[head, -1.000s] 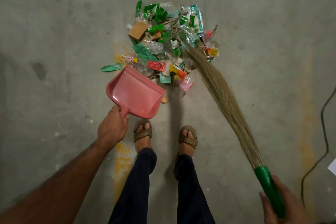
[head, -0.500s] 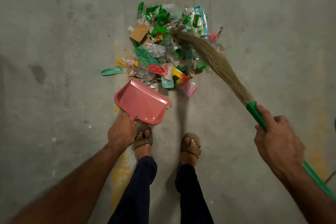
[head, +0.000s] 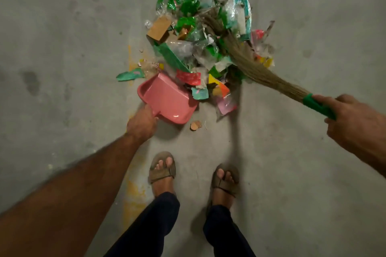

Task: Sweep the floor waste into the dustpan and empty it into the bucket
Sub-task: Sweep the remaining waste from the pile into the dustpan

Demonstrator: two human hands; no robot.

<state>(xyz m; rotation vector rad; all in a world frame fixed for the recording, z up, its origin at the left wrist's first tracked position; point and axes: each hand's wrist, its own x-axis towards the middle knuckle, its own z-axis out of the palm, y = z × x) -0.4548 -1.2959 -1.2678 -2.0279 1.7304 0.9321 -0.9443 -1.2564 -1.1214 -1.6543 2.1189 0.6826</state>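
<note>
A heap of floor waste [head: 200, 44], mostly green, clear and red wrappers with a brown card piece, lies on the concrete ahead of my feet. My left hand [head: 142, 124] grips the handle of a pink dustpan [head: 167, 98], whose open mouth touches the near left edge of the heap. A red wrapper and a teal scrap overlap its lip. My right hand [head: 353, 123] holds the green handle of a grass broom [head: 250, 62], whose bristles lie across the heap's right side with the tips at its far middle. No bucket is in view.
A small brown scrap [head: 195, 125] lies loose just right of the dustpan's back. A teal wrapper [head: 130, 74] sits apart at the heap's left. My sandalled feet [head: 161, 170] stand close behind. A yellow stain [head: 133, 192] runs along the floor.
The dustpan has slid forward into the heap's near edge, and wrappers now overlap its lip. The broom's tips moved deeper over the heap, and my right hand shifted up the handle and outward to the right.
</note>
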